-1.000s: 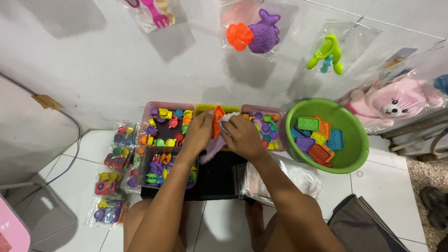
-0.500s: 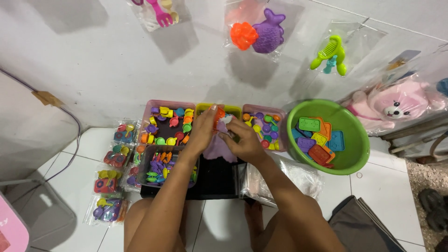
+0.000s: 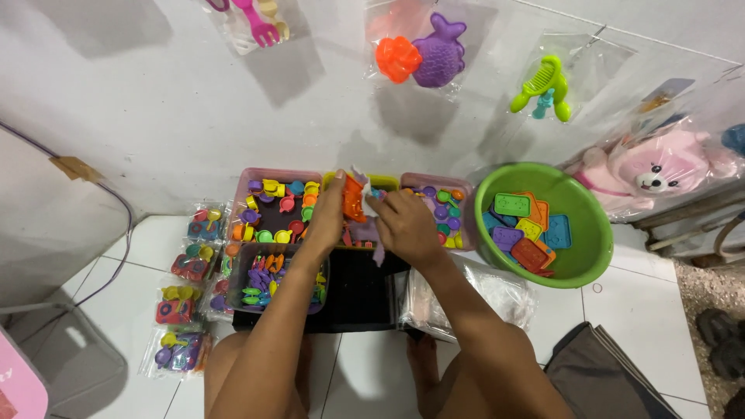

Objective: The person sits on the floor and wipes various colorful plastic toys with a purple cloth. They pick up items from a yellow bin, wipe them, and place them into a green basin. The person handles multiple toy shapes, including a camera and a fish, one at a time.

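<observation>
left hand [image 3: 330, 221] up over the trays, fingers pinched shut on an orange toy [image 3: 353, 199], held upright above the middle tray [image 3: 386, 184]. right hand [image 3: 405, 225] just beside, curled closed around a clear bag [image 3: 374, 233], touching the toy's edge. pink tray [image 3: 264, 174] of small pieces to the left, dark tray [image 3: 240, 268] lower down. green bowl [image 3: 590, 256] of flat tiles off right. packed bags [image 3: 182, 306] lying on floor, far left.
</observation>
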